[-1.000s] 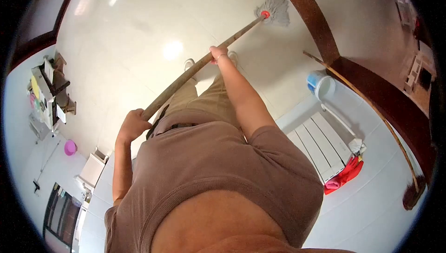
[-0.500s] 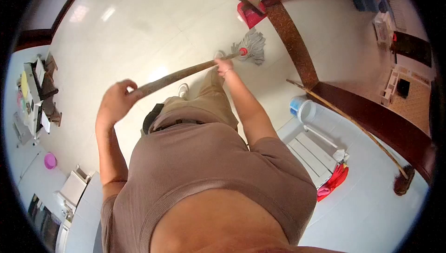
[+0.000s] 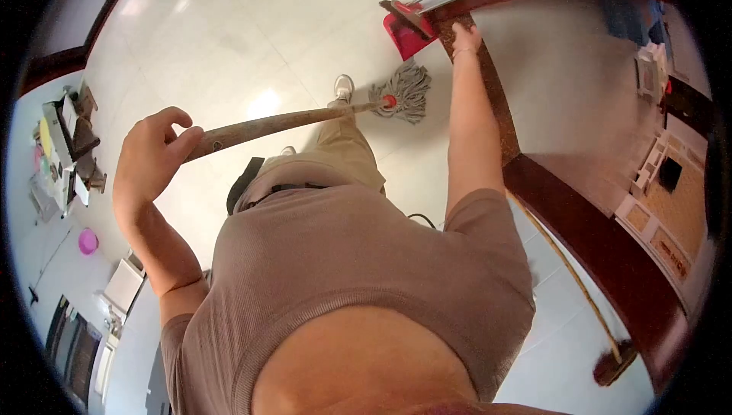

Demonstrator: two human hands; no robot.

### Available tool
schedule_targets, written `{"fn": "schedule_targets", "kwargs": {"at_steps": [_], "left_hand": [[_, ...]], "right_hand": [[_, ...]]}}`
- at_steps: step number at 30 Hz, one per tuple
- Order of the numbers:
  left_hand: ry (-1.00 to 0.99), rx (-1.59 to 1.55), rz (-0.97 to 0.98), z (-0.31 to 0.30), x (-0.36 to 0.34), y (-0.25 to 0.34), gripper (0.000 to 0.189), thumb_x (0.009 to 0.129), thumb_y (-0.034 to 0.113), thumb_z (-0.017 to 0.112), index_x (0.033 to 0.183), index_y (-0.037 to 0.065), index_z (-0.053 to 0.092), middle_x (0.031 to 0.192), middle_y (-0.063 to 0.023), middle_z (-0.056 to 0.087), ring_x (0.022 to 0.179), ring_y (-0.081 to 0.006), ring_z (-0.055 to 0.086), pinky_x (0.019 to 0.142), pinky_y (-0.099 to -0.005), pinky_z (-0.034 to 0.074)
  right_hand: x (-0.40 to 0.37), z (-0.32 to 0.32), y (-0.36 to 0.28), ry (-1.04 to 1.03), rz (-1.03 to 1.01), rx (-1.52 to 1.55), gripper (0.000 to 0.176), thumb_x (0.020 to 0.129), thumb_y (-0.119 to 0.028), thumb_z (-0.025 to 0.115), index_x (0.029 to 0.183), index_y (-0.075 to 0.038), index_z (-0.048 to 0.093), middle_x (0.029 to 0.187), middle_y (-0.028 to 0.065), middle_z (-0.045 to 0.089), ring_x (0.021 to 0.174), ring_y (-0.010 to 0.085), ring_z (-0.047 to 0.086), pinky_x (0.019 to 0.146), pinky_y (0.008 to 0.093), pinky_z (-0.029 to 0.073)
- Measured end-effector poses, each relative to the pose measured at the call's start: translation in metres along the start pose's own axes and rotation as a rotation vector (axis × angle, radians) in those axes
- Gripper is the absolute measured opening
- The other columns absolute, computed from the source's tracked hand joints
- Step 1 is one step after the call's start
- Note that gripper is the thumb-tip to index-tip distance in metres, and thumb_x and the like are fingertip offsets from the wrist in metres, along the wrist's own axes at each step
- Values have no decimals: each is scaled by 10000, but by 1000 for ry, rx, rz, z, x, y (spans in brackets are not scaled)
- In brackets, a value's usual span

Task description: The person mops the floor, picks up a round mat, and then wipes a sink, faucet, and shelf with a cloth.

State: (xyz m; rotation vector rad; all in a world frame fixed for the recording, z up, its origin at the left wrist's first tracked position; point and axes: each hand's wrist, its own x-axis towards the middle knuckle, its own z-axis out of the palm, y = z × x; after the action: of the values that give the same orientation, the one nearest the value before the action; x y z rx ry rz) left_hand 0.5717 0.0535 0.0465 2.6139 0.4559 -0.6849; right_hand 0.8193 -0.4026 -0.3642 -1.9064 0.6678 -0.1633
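Note:
My left hand [image 3: 152,156] is at the left, its thumb and fingers around the top end of a wooden mop handle [image 3: 267,127]. The handle runs across in front of my body to a grey string mop head [image 3: 409,91] with a red socket, on the pale tiled floor. My right hand [image 3: 466,38] is stretched out at the upper right, off the mop, its fingers apart and nothing seen in them. Just left of it are a red dustpan [image 3: 402,38] and a small broom [image 3: 409,20], beside the dark brown door frame [image 3: 492,94].
A long-handled broom [image 3: 576,278] leans along the brown sill at the right. A pink basin [image 3: 88,241] and a cluttered table [image 3: 61,152] are at the far left. Both my shoes [image 3: 344,88] show near the mop. Beyond the frame lies another room with furniture.
My right hand has let go of the mop handle and moved up and right towards the dustpan. My left hand has moved left with the handle end. The bucket and white rack are now out of sight.

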Motion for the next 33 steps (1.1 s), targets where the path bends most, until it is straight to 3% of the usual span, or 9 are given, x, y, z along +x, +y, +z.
{"fn": "schedule_targets", "kwargs": {"at_steps": [6, 7, 11, 13, 14, 16, 17, 25, 33], "left_hand": [[-9, 31, -93, -18, 31, 62, 240, 703, 221, 577, 808, 5, 586, 511, -110, 522, 444, -166, 485, 446, -290, 354], [-10, 59, -96, -21, 34, 71, 234, 702, 219, 577, 800, 6, 585, 509, -108, 521, 439, -165, 482, 445, -290, 354], [-6, 98, -66, -25, 44, 87, 221, 706, 216, 592, 772, 6, 577, 491, -97, 510, 418, -157, 473, 434, -275, 350], [-19, 114, -51, -25, 51, 90, 217, 712, 218, 597, 764, 9, 577, 486, -91, 508, 413, -148, 469, 427, -269, 345], [2, 131, -33, -24, 53, 90, 215, 717, 223, 600, 758, 13, 578, 483, -83, 508, 409, -138, 461, 417, -264, 335], [16, 140, -15, -23, 59, 89, 214, 723, 227, 604, 752, 16, 578, 480, -75, 508, 406, -128, 453, 408, -260, 324], [5, 139, -10, -24, 63, 87, 211, 726, 225, 603, 751, 17, 579, 481, -73, 509, 405, -119, 446, 403, -258, 315], [-74, 213, -7, -37, 90, 101, 211, 755, 210, 565, 740, 1, 543, 535, -89, 522, 477, -127, 473, 461, -270, 354], [-123, 184, 36, -38, 119, 92, 215, 772, 209, 540, 727, 0, 530, 531, -57, 478, 502, -98, 437, 469, -252, 331]], "right_hand": [[86, 7, -58, -189, 128, 70, 782, 660, -113, 663, 1303, -85, 220, 1126, 194, 449, 578, 231, 503, 383, 284, 377], [93, 12, -60, -172, 159, 195, 768, 627, -63, 663, 1286, -98, 270, 1129, 167, 459, 966, 279, 478, 754, 446, 394], [99, 22, -81, -176, 341, 188, 477, 674, -86, 637, 1121, -65, 474, 969, 91, 544, 778, 184, 514, 618, 315, 410], [116, 35, -50, -163, 102, 254, 328, 717, -91, 606, 1036, -68, 530, 934, 47, 558, 765, 152, 507, 579, 273, 395], [119, 34, -43, -170, 107, 245, 328, 717, -91, 606, 1036, -68, 530, 934, 47, 558, 765, 152, 507, 579, 273, 395], [102, 21, -53, -330, 86, 213, 403, 781, -151, 562, 1162, -102, 442, 1075, 43, 516, 981, 189, 483, 785, 386, 360], [86, 16, -61, -262, 76, 275, 320, 751, -107, 577, 1064, -81, 517, 946, 10, 559, 841, 139, 504, 654, 315, 395], [46, -50, -59, -235, 115, 348, 301, 768, -62, 533, 1067, -63, 497, 1001, 42, 520, 913, 159, 480, 793, 338, 394], [44, -114, -26, -106, 154, 628, 246, 763, -41, 523, 1004, -22, 480, 982, 79, 495, 870, 184, 487, 764, 316, 440]]}}
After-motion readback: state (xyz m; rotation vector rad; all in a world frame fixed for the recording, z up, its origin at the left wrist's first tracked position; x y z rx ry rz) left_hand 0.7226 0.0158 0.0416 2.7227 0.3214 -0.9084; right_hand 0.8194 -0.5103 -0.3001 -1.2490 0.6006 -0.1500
